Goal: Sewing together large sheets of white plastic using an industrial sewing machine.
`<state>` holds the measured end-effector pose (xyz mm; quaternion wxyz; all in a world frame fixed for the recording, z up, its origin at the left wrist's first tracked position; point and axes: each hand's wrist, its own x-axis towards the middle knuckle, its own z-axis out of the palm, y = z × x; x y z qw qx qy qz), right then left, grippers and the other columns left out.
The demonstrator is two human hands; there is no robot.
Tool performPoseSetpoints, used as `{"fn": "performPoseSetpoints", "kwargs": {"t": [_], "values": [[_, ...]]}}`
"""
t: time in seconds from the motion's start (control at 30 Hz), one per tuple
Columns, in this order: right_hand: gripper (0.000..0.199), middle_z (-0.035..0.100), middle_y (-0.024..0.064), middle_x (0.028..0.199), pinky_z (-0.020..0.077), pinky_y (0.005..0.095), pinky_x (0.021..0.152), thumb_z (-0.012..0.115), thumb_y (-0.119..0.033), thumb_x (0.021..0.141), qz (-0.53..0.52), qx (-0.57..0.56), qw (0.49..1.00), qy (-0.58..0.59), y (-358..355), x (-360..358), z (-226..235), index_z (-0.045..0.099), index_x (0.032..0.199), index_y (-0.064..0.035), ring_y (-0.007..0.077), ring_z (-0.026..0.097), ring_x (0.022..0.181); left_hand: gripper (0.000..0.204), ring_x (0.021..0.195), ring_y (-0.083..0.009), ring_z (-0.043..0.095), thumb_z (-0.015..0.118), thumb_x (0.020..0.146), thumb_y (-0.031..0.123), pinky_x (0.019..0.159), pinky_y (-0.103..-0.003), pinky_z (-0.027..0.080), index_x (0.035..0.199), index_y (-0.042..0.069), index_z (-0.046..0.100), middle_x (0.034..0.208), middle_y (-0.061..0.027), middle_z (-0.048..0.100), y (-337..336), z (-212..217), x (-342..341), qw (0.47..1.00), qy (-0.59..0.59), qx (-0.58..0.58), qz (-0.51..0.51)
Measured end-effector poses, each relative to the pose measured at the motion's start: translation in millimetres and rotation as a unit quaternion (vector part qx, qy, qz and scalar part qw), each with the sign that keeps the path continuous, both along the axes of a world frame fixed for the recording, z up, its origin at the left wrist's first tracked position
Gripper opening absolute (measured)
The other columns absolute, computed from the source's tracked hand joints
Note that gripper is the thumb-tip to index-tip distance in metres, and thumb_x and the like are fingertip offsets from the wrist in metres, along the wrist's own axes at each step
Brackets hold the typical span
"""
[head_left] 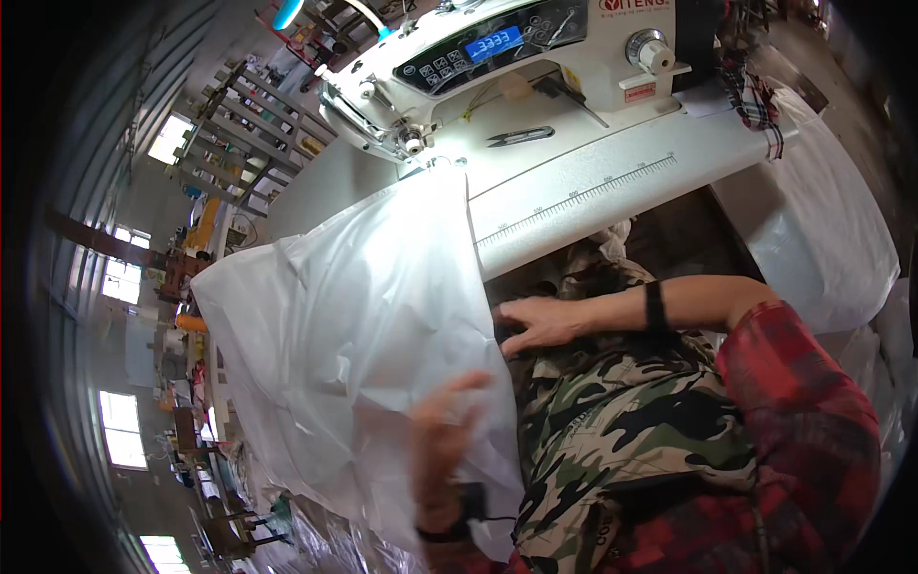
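White sheet draped off the sewing table, both hands on its near edge

The translucent white plastic sheet (344, 335) runs from under the needle of the sewing machine (497, 57) down over the table edge (593, 191). The left hand (445, 430), blurred, presses against its lower edge, fingers loosely spread. The right hand (540, 320) lies flat at the sheet's right edge, fingers extended, above the camouflage trousers (622, 421). Thread snips (521, 136) rest on the machine bed.

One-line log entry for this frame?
left hand: on white plastic sheet | right hand: at sheet edge | sheet end under sewing machine
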<state>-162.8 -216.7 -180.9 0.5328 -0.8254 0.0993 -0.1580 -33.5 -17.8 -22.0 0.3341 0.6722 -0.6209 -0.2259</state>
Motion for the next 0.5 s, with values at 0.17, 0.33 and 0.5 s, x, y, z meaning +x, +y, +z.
{"fn": "performPoseSetpoints", "kwargs": {"t": [0.17, 0.33, 0.5], "values": [[0.039, 0.063, 0.0133, 0.12, 0.0443, 0.0337, 0.095, 0.055, -0.024, 0.094, 0.221, 0.165, 0.942, -0.191, 51, 93, -2, 0.058, 0.125, -0.0004, 0.0198, 0.056, 0.109, 0.032, 0.107, -0.0332, 0.062, 0.066, 0.088, 0.01, 0.098, -0.042, 0.045, 0.119, 0.003, 0.062, 0.111, -0.016, 0.067, 14, -69, -60, 0.989, -0.001, 0.095, -0.113], [0.032, 0.065, 0.0107, 0.102, 0.0466, 0.0349, 0.082, 0.048, -0.022, 0.095, 0.113, 0.321, 0.93, -0.14, 98, 130, 123, 0.062, 0.11, 0.0017, 0.0187, 0.056, 0.094, 0.051, 0.127, -0.0318, 0.049, 0.061, 0.091, 0.011, 0.109, -0.041, 0.034, 0.14, 0.004, 0.048, 0.138, -0.0178, 0.053, 83, -141, -53, 0.983, 0.092, 0.126, 0.094], [0.032, 0.063, 0.0072, 0.094, 0.0482, 0.0331, 0.075, 0.049, -0.025, 0.094, 0.163, 0.366, 0.894, -0.199, 96, 126, 124, 0.061, 0.109, 0.001, 0.0162, 0.057, 0.086, 0.063, 0.138, -0.0288, 0.035, 0.049, 0.1, 0.036, 0.115, -0.047, 0.026, 0.153, 0.01, 0.028, 0.155, -0.0085, 0.033, 223, -267, -26, 0.808, 0.247, -0.03, 0.534]]}}
